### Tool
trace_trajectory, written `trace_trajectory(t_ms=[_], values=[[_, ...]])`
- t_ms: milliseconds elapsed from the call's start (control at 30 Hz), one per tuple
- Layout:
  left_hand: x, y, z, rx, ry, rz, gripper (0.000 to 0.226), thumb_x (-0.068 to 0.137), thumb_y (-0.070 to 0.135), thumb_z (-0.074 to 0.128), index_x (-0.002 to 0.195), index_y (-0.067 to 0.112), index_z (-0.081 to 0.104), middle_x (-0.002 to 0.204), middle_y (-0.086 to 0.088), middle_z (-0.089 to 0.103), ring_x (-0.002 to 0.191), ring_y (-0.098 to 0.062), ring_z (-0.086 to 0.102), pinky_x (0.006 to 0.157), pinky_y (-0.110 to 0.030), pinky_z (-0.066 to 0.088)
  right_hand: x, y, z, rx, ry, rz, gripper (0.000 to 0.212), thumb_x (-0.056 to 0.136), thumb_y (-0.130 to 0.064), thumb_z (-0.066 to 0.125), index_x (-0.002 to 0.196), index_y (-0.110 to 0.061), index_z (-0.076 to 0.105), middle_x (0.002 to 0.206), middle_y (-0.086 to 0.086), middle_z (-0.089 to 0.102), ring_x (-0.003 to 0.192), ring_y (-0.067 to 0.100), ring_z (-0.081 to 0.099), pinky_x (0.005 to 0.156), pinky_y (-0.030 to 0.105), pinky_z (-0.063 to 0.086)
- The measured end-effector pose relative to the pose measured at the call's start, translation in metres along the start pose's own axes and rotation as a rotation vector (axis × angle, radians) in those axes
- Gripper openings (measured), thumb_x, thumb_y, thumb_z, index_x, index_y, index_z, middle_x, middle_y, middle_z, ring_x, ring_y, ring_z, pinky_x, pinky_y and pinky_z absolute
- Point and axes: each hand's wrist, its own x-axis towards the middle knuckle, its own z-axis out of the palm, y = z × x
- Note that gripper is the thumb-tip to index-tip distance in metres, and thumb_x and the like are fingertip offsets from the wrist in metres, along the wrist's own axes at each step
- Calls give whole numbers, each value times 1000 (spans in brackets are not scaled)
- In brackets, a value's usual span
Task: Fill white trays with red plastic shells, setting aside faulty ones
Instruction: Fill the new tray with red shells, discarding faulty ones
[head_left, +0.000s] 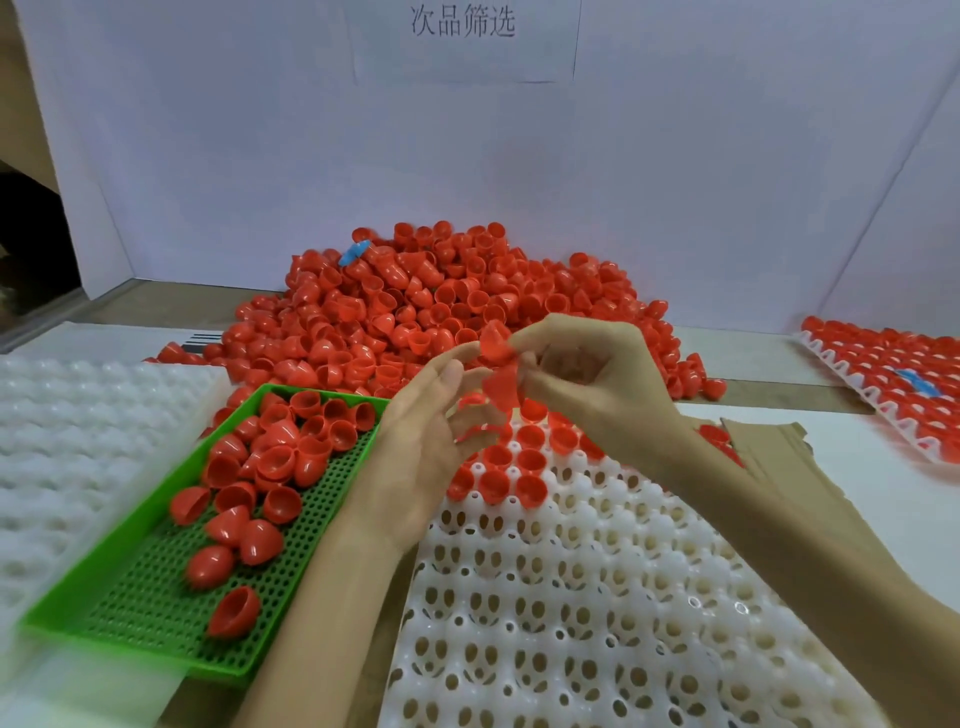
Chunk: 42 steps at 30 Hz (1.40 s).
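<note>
Clearly the right hand pinches a red shell; the left hand is blurred, its grip untellable. A fumble could drop it among likely rejects in the green tray.

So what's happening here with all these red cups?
A person is sorting red plastic shells. The right hand pinches a red shell above the white tray, with the left hand open beside it. Only the tray's far end holds shells; a green basket on the left holds loose shells, and a big pile lies behind.
</note>
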Motion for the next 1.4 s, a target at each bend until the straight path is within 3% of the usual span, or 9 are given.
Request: trace_trajectory(t_ms=[200, 333, 467, 567, 733, 867, 1067, 1267, 1400], values=[[-3, -4, 4, 249, -67, 16, 48, 86, 41, 72, 129, 20, 66, 118, -7, 72, 102, -26, 68, 89, -43, 49, -12, 3, 0, -164, -68, 5, 27, 84, 7, 72, 97, -15, 78, 87, 5, 60, 64, 19, 52, 58, 25, 47], [-1, -6, 5, 261, 4, 75, 45, 82, 33, 76, 125, 25, 69, 119, -7, 72, 108, -27, 69, 84, -30, 55, -14, 4, 3, -120, 9, 33, 28, 89, 5, 68, 106, -17, 72, 87, -4, 61, 57, 20, 55, 54, 31, 51], [1, -9, 5, 300, 69, 155, 40, 81, 26, 78, 119, 34, 71, 116, 0, 73, 108, -21, 69, 90, -32, 55, -14, 8, 4, -88, 131, 210, 3, 94, -21, 68, 92, -20, 69, 75, -8, 64, 60, 18, 59, 54, 32, 51], [1, -11, 6, 343, 67, 218, 38, 81, 21, 79, 116, 35, 72, 114, 1, 74, 109, -20, 70, 90, -29, 56, -13, 11, 8, -130, 61, 300, 16, 92, -38, 69, 88, -23, 72, 71, -4, 62, 59, 13, 56, 57, 28, 48], [1, -14, 6, 408, 30, 263, 43, 82, 9, 80, 121, 27, 71, 118, 1, 73, 113, -18, 69, 91, -24, 55, -13, 12, 11, -104, 77, 339, 12, 91, -31, 71, 86, -21, 76, 67, -1, 59, 58, 7, 51, 58, 26, 44], [3, -14, 5, 489, 4, 251, 51, 82, 21, 78, 129, 34, 66, 130, 11, 68, 120, -12, 64, 97, -27, 54, -15, 13, 2, -158, 112, 315, 11, 94, -25, 68, 88, -21, 76, 73, 1, 67, 62, 10, 57, 59, 21, 47], [3, -14, 1, 459, 174, 266, 28, 90, 23, 66, 115, 35, 72, 123, 9, 71, 114, -18, 68, 99, -44, 54, -31, 18, -33, -413, -223, 286, 6, 92, -22, 69, 90, -26, 74, 67, -16, 60, 51, 3, 51, 52, 12, 39], [2, -15, 3, 449, 240, 234, 21, 90, 23, 62, 106, 30, 74, 112, 4, 75, 93, -20, 74, 82, -34, 57, -40, 28, -36, -782, -375, 305, 8, 87, -30, 70, 93, -34, 73, 78, -14, 66, 69, 5, 61, 63, 27, 54], [1, -14, 3, 429, 256, 224, 19, 91, 22, 61, 104, 27, 74, 106, 1, 76, 87, -22, 75, 76, -27, 56, -43, 34, -28, -870, -401, 284, 10, 86, -30, 70, 95, -35, 71, 80, -18, 61, 69, 0, 54, 59, 22, 48]])
